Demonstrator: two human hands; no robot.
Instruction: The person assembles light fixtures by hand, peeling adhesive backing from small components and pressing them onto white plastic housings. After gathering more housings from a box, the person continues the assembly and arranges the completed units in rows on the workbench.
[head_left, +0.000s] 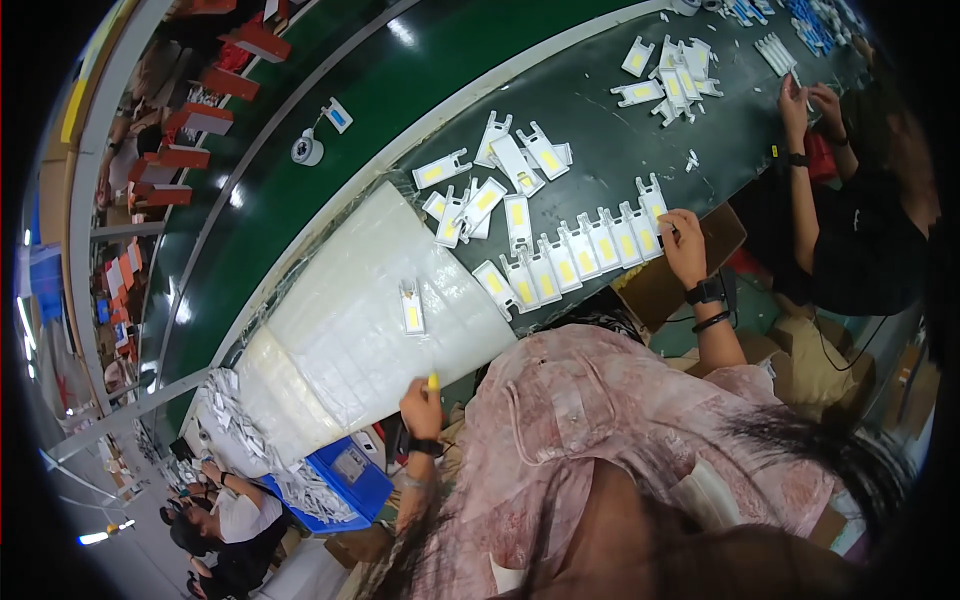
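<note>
A slanting row of several flat white LED light panels (583, 250), each with a yellow strip and a notched end, lies along the near edge of the dark worktop. My right hand (684, 242) is at the row's right end, its fingers closed at the edge of the last panel (651, 200). Lower left, my left hand (421, 408) is closed just off the edge of a whitish sheet. A small yellow tip (433, 382) shows at its fingers; whether it is held or worn I cannot tell. One single panel (412, 308) lies on the sheet.
Loose panels (481, 205) are heaped beyond the row, and another pile (677, 78) lies farther right. A co-worker's hands (795, 105) handle parts there. A blue bin (345, 482) of white strips stands lower left. On the green conveyor (270, 190) sits a white roll (307, 149).
</note>
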